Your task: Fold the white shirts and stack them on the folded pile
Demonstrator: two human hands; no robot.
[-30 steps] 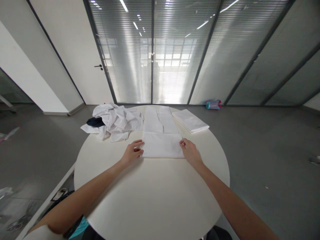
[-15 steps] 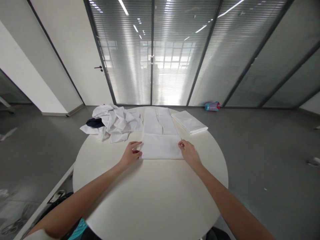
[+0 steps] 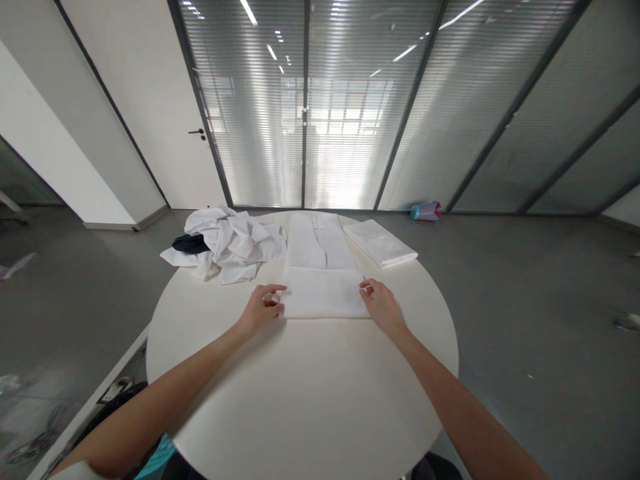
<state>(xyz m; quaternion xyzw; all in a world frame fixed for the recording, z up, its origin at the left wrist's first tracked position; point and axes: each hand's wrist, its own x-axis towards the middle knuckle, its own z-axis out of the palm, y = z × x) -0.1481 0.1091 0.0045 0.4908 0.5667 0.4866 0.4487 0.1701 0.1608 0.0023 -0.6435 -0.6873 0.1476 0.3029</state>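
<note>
A white garment (image 3: 323,267) lies flat on the round white table (image 3: 300,393), its near end folded over into a rectangle. My left hand (image 3: 260,309) pinches the left edge of that folded part. At the right edge, my right hand (image 3: 381,304) pinches the cloth in the same way. Both forearms stretch across the near half of the table.
A crumpled heap of white clothes (image 3: 227,243) with a dark piece (image 3: 190,244) sits at the table's far left. A neat folded white stack (image 3: 380,242) lies at the far right. A teal and pink bottle (image 3: 426,211) lies on the grey floor by the glass wall.
Almost nothing: both hands stay on the folded cloth's side edges, with only a slight shift of the view.
</note>
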